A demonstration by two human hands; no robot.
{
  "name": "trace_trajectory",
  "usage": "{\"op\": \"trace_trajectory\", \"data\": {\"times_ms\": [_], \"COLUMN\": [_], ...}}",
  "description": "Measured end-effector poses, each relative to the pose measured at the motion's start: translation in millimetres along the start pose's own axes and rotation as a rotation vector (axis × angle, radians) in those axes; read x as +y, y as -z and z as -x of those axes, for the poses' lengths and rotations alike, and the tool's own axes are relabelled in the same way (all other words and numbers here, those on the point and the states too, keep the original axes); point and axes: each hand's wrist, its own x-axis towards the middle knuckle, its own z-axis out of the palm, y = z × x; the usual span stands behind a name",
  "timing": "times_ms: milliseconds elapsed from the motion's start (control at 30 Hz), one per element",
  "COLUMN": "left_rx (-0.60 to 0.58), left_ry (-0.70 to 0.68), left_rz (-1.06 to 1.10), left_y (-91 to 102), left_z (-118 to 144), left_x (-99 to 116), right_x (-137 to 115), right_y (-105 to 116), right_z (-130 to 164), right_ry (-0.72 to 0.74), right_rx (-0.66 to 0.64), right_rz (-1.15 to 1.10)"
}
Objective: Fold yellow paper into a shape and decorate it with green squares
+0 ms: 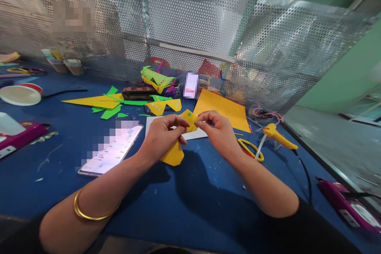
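Yellow cutout: I see the yellow cutout (187, 116), with a small green patch near its top, raised between both hands above the worktop (196, 214).
Left hand: my left hand (163, 133) is closed, thumb against fingers, pinching the cutout from its left.
Right hand: my right hand (218, 131) has thumb and fingertip drawn together on the cutout's right edge.
Lower flap: a yellow flap (174, 154) shows below the left hand; that hand hides whether it joins the cutout.
White sheet: the white sheet (151, 123) lies behind and partly under the hands in my view.
Beyond the hands: a yellow mask shape (159, 107) with white dots, and a large yellow sheet (228, 113).
Right side: yellow-handled scissors (258, 152) near the right forearm, then a yellow glue gun (278, 137).
Left side: a lit phone (114, 149) lies flat.
Cups: two stand at far left by the mesh screen (190, 16); the left cup (61, 66) holds white and yellow items, while the right cup's (75, 68) contents are too blurred for me.
Round container: I cannot tell what the white round container (19, 95) holds.
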Motion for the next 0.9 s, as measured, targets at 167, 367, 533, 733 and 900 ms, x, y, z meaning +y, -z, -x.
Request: {"op": "trace_trajectory", "data": {"times_ms": [167, 367, 533, 733, 900], "left_rx": [-0.009, -0.045, -0.052, -0.021, 0.008], "left_ry": [0.0, -0.016, -0.01, -0.032, -0.004], "left_rz": [-0.019, -0.025, -0.037, -0.054, -0.028], "left_y": [0.9, 1.9, 1.6, 1.5, 0.3], "left_z": [2.3, 1.5, 0.2, 0.7, 1.2], "left_x": [3.1, 0.8, 0.0, 1.8, 2.2], "right_x": [-5.1, -6.6, -5.1, -6.9, -9.2], "right_y": [-1.5, -4.4, -7.5, -2.3, 3.0], "right_z": [5.2, 8.1, 9.4, 7.3, 4.4], "right_ry": [0.082, 0.082, 0.078, 0.132, 0.098], "right_rx": [0.051, 0.022, 0.027, 0.104, 0.13], "right_rz": [0.073, 0.077, 0.076, 0.08, 0.068]}}
